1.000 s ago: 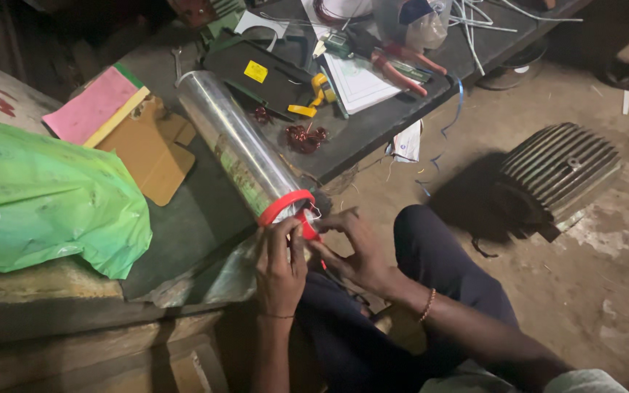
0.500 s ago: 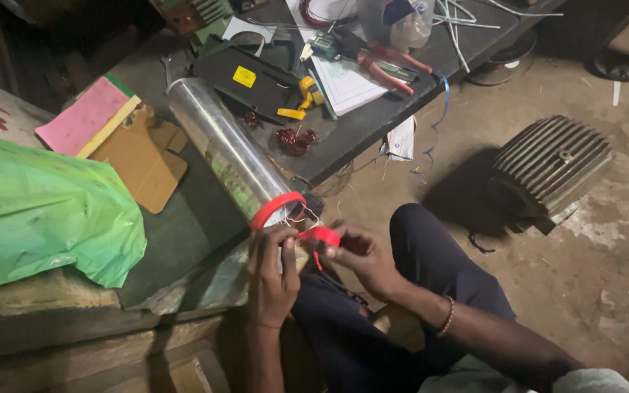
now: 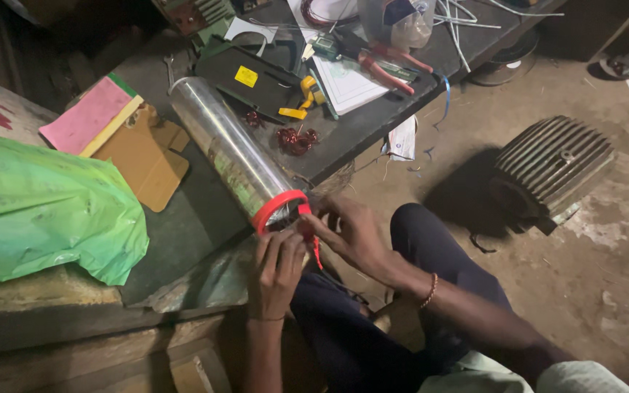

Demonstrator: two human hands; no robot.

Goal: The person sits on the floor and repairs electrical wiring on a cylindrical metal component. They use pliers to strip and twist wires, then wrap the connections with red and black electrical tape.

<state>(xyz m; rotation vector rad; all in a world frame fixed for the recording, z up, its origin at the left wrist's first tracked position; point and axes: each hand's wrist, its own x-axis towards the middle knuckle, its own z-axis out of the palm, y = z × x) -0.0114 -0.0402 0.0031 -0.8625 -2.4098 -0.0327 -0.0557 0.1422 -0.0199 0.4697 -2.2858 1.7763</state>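
A long shiny roll of clear film lies on the dark workbench, its near end ringed by a red plastic cap. My left hand sits just under that end, fingers curled against the cap. My right hand pinches a thin red strip that hangs from the cap between both hands. I sit with my knees in dark trousers below the bench edge.
A green plastic bag covers the left bench. Pink pad and brown card lie behind it. Red-handled pliers, papers, a black case and copper wire coils crowd the far bench. A ribbed motor housing stands on the floor at right.
My right hand has moved back in from the right toward the red cap, and the red strip now hangs close under the cap. The roll has stayed put.
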